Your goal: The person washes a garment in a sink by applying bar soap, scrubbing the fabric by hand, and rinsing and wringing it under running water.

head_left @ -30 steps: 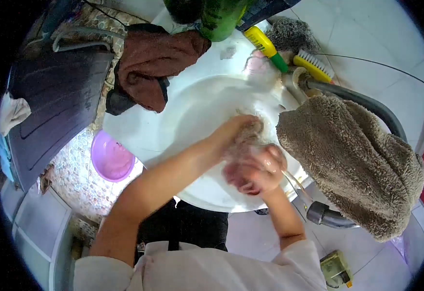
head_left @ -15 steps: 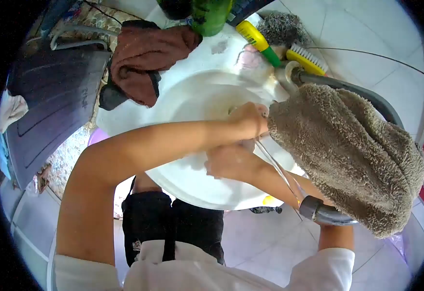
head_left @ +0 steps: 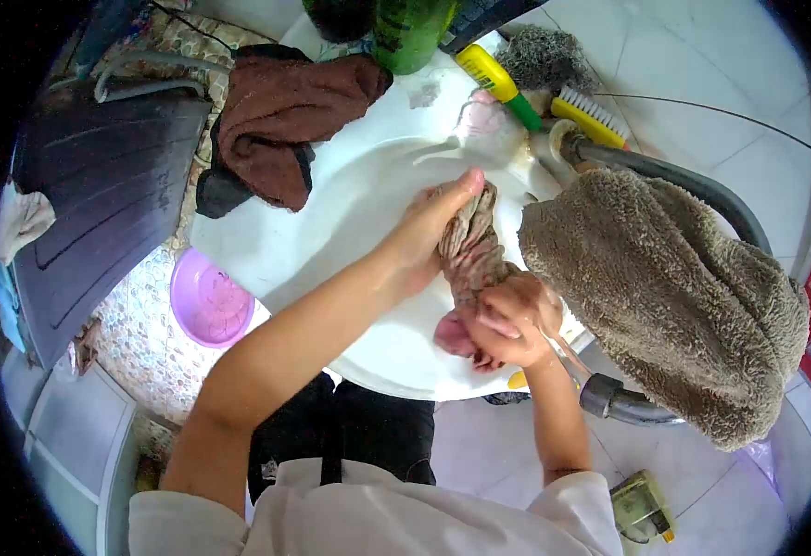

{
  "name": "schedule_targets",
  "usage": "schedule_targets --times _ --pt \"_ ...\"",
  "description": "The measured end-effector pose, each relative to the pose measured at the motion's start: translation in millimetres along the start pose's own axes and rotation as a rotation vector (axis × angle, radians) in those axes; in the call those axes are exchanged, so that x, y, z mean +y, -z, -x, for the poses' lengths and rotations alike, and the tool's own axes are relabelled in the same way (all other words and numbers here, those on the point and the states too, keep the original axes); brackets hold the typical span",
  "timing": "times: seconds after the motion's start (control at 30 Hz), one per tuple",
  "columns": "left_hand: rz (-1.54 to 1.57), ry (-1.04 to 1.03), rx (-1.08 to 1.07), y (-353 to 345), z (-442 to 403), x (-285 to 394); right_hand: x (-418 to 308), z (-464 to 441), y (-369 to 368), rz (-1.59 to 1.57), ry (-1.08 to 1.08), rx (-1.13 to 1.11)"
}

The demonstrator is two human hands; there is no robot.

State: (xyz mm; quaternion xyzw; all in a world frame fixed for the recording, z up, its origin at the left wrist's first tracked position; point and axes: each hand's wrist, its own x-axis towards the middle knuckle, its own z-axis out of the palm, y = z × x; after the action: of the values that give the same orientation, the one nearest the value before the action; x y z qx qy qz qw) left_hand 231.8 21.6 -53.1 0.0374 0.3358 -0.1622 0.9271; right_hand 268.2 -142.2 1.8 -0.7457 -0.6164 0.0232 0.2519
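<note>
A wet, bunched cloth (head_left: 473,255) in brownish pink stretches between my hands above the white washbasin (head_left: 350,357). My left hand (head_left: 429,232) is closed around its upper end, thumb pointing up. Lower down and to the right, my right hand (head_left: 515,320) grips the other part, and a pinkish end hangs out below the fingers. Water runs in a thin stream from the faucet (head_left: 600,397) onto my right hand and wrist.
A grey-brown towel (head_left: 665,296) drapes over the faucet pipe. Around the basin rim lie a brown cloth (head_left: 276,120), a yellow tube with green cap (head_left: 498,85), a yellow brush (head_left: 589,116) and a green bottle (head_left: 410,37). A purple bowl (head_left: 183,301) sits at left.
My hands were crossed close together, left arm over right; now they are uncrossed and farther apart, with the cloth showing between them. The left arm has moved lower, revealing the purple bowl.
</note>
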Motion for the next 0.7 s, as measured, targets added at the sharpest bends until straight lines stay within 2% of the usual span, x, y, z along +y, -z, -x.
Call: schedule_targets --times 0.03,0.07,0.1,0.13,0.2,0.27,0.37,0.43,0.5,0.53,0.6,0.63,0.67,0.7 --pt "-0.089 -0.165 0.128 -7 5 -11 2 12 -5 -0.070 -0.114 0.033" --pt "-0.178 -0.329 0.255 -12 9 -19 0 11 -5 -0.060 -0.101 0.053" --pt "-0.304 -0.335 0.197 -7 6 -26 -2 10 -5 -0.050 -0.087 0.072" --pt "-0.366 -0.500 0.223 4 -8 -44 -2 12 -6 -0.032 -0.091 0.096" --pt "-0.109 -0.319 0.018 12 -19 -51 -4 21 -12 -0.048 -0.160 0.184" --pt "-0.028 -0.342 0.051 1 -14 -50 -8 35 -22 -0.162 -0.325 0.361" --pt "0.077 -0.418 0.106 -15 -4 -40 -20 43 -39 -0.683 -0.622 0.843" --pt "0.073 -0.465 0.191 -19 9 -28 -24 37 -40 -1.095 -0.574 1.105" --pt "-0.013 -0.572 0.173 -11 10 -23 -21 28 -47 -1.541 -0.376 1.163" --pt "-0.115 -0.676 0.158 -14 14 -21 -29 7 -42 -1.364 -0.906 1.084" --pt "-0.335 -0.902 0.126 -25 28 -16 -34 2 -50 -1.469 -1.378 0.981" --pt "-0.598 -1.056 0.220 -17 26 -20 -37 -1 -54 -1.533 -1.600 0.934" --pt "-0.600 -1.056 0.219 -11 24 -25 -35 10 -60 -1.645 -1.611 0.832" --pt "-0.697 -1.254 0.081 -6 22 -30 -33 21 -67 -1.750 -1.617 0.720"
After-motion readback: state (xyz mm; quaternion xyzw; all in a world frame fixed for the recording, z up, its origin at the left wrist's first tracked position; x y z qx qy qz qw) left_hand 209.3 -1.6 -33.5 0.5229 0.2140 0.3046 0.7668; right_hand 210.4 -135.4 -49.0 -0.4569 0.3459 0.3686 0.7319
